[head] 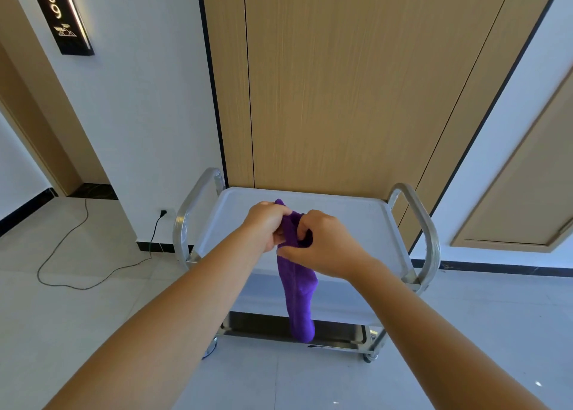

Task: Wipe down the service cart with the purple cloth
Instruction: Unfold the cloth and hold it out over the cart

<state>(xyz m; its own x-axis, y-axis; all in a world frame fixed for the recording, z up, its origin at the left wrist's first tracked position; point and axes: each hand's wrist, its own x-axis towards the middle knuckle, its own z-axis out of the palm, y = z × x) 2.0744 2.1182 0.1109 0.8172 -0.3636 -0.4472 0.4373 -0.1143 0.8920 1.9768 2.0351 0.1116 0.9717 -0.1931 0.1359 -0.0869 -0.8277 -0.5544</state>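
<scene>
A steel service cart (356,220) with a pale top tray, two side handles and a lower shelf stands against a wooden door. Above its top tray I hold a purple cloth (297,295) that hangs down in a long bunch past the tray's near edge. My left hand (266,223) grips the cloth's upper end, with a tip of cloth sticking out above the fist. My right hand (322,248) pinches the cloth just beside and below the left hand. Both hands touch each other over the cloth.
The cart's left handle (186,217) and right handle (424,223) rise at each side. A dark cable (77,254) runs over the pale tiled floor from a wall socket (163,213) at the left. The wooden door (341,84) is right behind the cart.
</scene>
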